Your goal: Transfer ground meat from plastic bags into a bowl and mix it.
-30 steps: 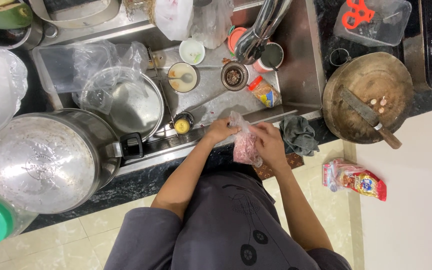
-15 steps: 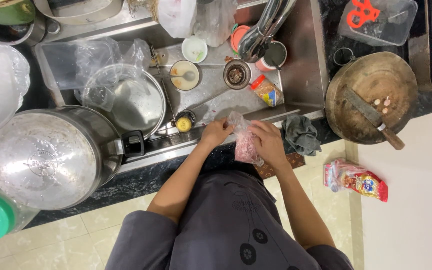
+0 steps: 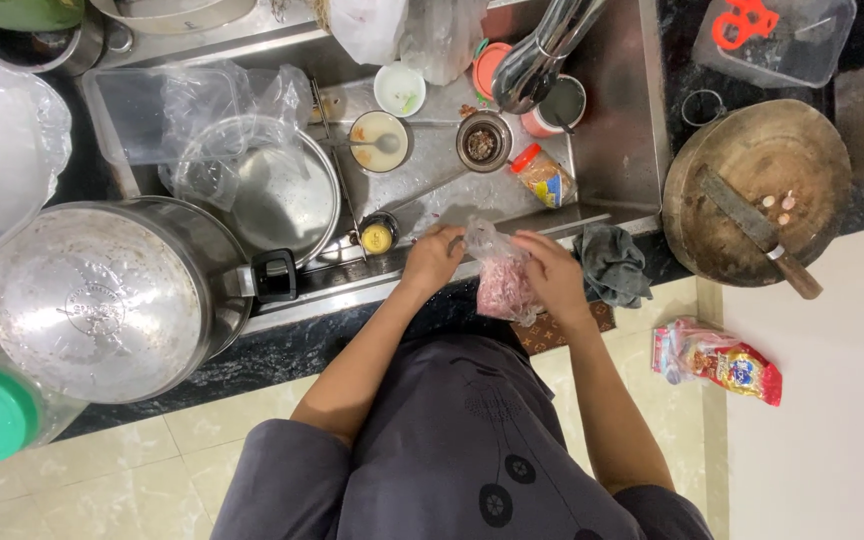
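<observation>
Both hands meet at the sink (image 3: 642, 120) edge, forearms angled inward. Left hand (image 3: 434, 258) and right hand (image 3: 552, 272) each pinch the neck of a clear bag (image 3: 502, 282), apparently of pink meat, hanging between them. A grey cloth (image 3: 612, 265) lies just beside the right hand.
</observation>
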